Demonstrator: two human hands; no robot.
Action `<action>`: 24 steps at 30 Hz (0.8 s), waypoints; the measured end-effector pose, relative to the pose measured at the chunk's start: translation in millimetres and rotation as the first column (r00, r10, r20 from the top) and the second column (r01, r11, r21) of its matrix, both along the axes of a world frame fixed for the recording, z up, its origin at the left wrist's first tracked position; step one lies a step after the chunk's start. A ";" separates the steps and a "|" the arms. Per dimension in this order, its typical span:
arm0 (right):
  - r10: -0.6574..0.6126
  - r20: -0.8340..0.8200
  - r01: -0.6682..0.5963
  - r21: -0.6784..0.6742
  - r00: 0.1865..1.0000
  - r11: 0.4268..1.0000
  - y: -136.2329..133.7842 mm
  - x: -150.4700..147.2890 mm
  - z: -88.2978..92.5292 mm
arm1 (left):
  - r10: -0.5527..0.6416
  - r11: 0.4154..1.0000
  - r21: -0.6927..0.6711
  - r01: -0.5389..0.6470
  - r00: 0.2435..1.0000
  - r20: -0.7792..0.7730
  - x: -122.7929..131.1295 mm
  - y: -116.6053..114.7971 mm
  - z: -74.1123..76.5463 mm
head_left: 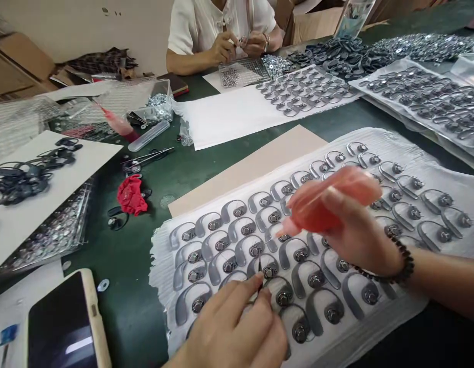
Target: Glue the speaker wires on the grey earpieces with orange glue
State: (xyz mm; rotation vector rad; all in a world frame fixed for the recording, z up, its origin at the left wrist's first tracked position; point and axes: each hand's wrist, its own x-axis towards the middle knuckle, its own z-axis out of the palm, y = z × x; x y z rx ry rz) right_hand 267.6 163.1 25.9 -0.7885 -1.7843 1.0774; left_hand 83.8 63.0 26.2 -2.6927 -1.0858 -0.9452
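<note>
My left hand (240, 327) is closed around a thin dark pointed tool (260, 266), perhaps tweezers; most of it is hidden by the fingers. Its tip is over one of the grey ear-hook parts (269, 272) lying in rows on a white foam sheet (160, 276). My right hand (361, 240), with a dark bead bracelet (403, 260), grips a soft squeeze bottle (329, 199) of reddish liquid. The bottle is tilted above the rows, its nozzle towards the left, and blurred by motion.
Opposite, a person in a white top (221, 20) handles a small part. A phone (62, 322), a red cloth flower (132, 195), metal tweezers (152, 156) and another red-liquid bottle (119, 124) lie left. More ear-hook sheets (229, 122) and heaped parts (347, 56) are behind.
</note>
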 end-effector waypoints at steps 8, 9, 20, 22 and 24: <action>0.211 0.001 -0.204 -0.235 0.978 0.950 -16.4 0.7 -14.6 | 0.169 0.986 -0.002 -0.169 0.986 -0.009 5.1 -9.6 -21.6; 0.218 0.040 -0.206 -0.202 0.975 0.957 -17.2 3.4 -16.7 | 0.180 0.984 -0.011 -0.180 0.984 -0.015 5.3 -10.2 -23.6; 0.111 0.260 -0.145 0.118 0.959 0.982 -20.6 -2.0 -23.9 | 0.106 0.991 -0.066 -0.115 0.987 -0.118 1.8 -15.2 -21.5; 0.142 0.327 -0.207 0.174 0.934 0.963 -19.1 -2.3 -20.5 | 0.065 0.995 -0.062 -0.073 0.990 -0.124 0.3 -15.4 -19.8; 0.152 0.375 -0.239 0.196 0.914 0.951 -17.5 -1.9 -19.1 | 0.063 0.996 -0.063 -0.070 0.992 -0.110 -0.4 -15.5 -19.6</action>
